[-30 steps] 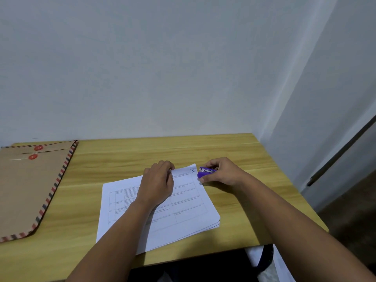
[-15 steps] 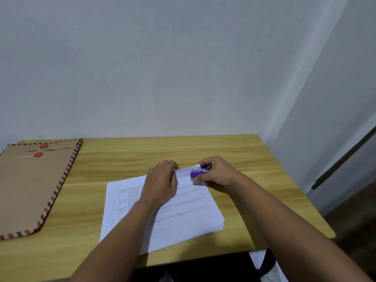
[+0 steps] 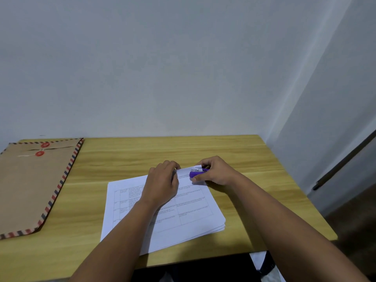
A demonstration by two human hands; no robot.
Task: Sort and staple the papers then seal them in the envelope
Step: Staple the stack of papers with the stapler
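A stack of white printed papers lies at the middle of the wooden table. My left hand presses down on the stack near its far edge, fingers curled. My right hand grips a small purple stapler, which sits over the stack's far right corner. That corner is slightly lifted into the stapler's mouth. A brown envelope with a red-and-blue striped border and two red string buttons lies flat at the table's left side, apart from both hands.
A plain white wall stands right behind the table's far edge. The table's right edge drops off beside a grey wall or door. At the bottom right, below the table's near edge, something white shows.
My right hand slid the stapler leftward onto the paper corner. The corner now sits inside the stapler. My left hand stays on the stack.
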